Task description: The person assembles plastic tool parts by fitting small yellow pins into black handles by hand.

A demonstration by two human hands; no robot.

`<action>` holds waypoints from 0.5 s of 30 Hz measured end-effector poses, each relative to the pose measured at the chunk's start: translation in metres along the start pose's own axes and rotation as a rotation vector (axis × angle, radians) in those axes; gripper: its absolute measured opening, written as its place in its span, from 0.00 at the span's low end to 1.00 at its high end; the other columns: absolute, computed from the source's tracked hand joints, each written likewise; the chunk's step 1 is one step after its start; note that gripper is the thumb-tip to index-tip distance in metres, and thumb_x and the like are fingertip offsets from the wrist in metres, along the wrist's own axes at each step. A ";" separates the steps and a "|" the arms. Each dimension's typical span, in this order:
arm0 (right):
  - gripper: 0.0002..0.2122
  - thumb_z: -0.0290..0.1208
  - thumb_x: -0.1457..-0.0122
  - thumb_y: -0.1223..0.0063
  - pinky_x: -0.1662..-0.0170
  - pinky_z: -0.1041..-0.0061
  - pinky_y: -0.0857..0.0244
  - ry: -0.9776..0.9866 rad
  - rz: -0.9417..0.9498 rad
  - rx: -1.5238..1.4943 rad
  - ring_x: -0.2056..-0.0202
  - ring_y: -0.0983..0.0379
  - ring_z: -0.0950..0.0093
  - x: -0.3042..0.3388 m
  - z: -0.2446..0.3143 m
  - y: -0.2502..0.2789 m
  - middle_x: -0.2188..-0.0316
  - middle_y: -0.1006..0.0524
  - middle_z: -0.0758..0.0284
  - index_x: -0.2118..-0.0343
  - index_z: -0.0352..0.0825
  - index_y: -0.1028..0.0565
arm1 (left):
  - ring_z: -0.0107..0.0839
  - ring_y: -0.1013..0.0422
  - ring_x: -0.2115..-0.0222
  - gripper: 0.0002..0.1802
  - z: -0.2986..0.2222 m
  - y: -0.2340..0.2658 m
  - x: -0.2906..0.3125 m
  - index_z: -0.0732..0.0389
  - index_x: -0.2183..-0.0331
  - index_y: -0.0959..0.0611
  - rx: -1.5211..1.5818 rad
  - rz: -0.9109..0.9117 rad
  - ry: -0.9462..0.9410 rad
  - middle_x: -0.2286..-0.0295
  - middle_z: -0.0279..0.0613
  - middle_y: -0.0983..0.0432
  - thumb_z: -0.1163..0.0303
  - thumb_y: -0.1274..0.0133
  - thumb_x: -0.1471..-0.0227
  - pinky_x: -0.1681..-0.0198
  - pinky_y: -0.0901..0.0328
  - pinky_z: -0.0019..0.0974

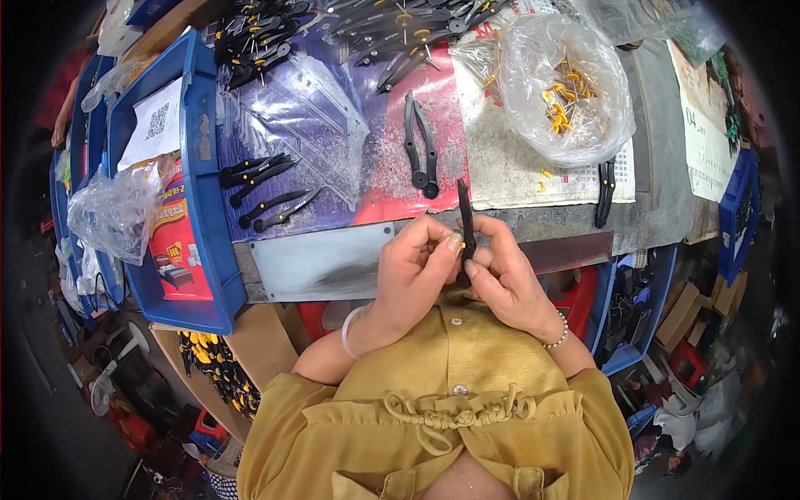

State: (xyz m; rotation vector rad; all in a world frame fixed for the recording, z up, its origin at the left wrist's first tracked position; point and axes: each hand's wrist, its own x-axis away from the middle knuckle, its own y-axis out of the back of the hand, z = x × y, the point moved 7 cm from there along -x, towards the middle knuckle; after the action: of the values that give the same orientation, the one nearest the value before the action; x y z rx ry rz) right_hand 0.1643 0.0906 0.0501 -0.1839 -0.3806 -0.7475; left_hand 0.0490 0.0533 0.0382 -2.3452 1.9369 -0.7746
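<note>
Just on the near side of the black handles [430, 154], which lay slightly spread on the table [658, 175], I held one slim black piece [467, 218] in both hands. My left hand [421, 262] had its thumb and forefinger pressed narrowly together against this piece, where a small yellow spot was showing; whether these fingertips pinched the spot also, I could not tell. My right hand [507, 271] gripped the lower part of the piece, between thumb and bent fingers. The upper end pointed away from me, toward the black handles.

To the right of the black handles stood a clear plastic bag [521, 137] with yellow-headed pins [569, 96] inside. Farther right and a little nearer lay a black tool [606, 193]. To their left were several black tools with yellow dots [260, 179], and beyond these, a blue tray [218, 279]. Behind the black handles lay a heap of similar tools [417, 35].
</note>
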 end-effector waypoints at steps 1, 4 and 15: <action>0.20 0.23 0.43 0.59 0.67 0.75 0.36 0.000 0.000 0.000 0.74 0.28 0.73 0.000 0.002 0.000 0.76 0.25 0.62 0.48 0.27 0.46 | 0.13 0.38 0.82 0.05 -0.001 0.001 0.000 0.63 0.71 0.29 -0.015 -0.009 -0.035 0.80 0.29 0.34 0.74 0.55 0.43 0.80 0.44 0.19; 0.21 0.23 0.44 0.58 0.67 0.73 0.37 0.041 0.004 0.146 0.73 0.27 0.68 -0.001 0.009 0.000 0.76 0.26 0.59 0.48 0.27 0.48 | 0.13 0.39 0.82 0.04 0.000 0.003 0.001 0.63 0.71 0.29 -0.102 -0.039 -0.059 0.80 0.30 0.34 0.75 0.55 0.44 0.80 0.44 0.20; 0.23 0.19 0.44 0.57 0.71 0.67 0.36 0.138 -0.013 0.263 0.74 0.27 0.56 -0.004 0.018 -0.004 0.77 0.27 0.55 0.47 0.28 0.51 | 0.21 0.39 0.81 0.04 -0.027 0.000 0.002 0.66 0.75 0.28 -0.483 -0.127 -0.349 0.80 0.38 0.35 0.78 0.51 0.49 0.79 0.44 0.25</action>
State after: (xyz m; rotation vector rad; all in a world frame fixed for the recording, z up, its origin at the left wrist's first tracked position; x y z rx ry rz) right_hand 0.1534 0.0954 0.0650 0.1172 -0.3455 -0.7113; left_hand 0.0394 0.0600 0.0629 -2.6411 1.9961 0.1324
